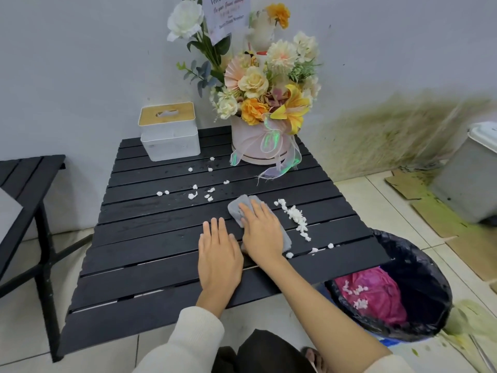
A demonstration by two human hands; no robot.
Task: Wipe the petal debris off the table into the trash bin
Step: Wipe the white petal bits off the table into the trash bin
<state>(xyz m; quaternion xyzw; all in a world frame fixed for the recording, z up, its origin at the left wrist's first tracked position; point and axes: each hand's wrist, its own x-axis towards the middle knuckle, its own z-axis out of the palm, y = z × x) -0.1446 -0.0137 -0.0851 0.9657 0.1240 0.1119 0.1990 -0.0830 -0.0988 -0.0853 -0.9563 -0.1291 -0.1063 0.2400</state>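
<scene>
A black slatted table (161,238) carries white petal debris. A gathered line of petals (297,218) runs toward the table's right edge, and scattered bits (200,193) lie further back at the middle. My right hand (262,232) presses flat on a grey cloth (238,207), just left of the gathered line. My left hand (219,251) lies flat on the table beside it, fingers straight, holding nothing. A trash bin (419,278) with a black liner stands on the floor at the table's right front corner, with white petals on pink plastic inside.
A flower arrangement in a pink round box (262,141) stands at the table's back right, a white tissue box (169,131) at the back left. Another black table (24,179) is at the left. Cardboard sheets (430,211) and a grey bin (468,173) sit on the floor at the right.
</scene>
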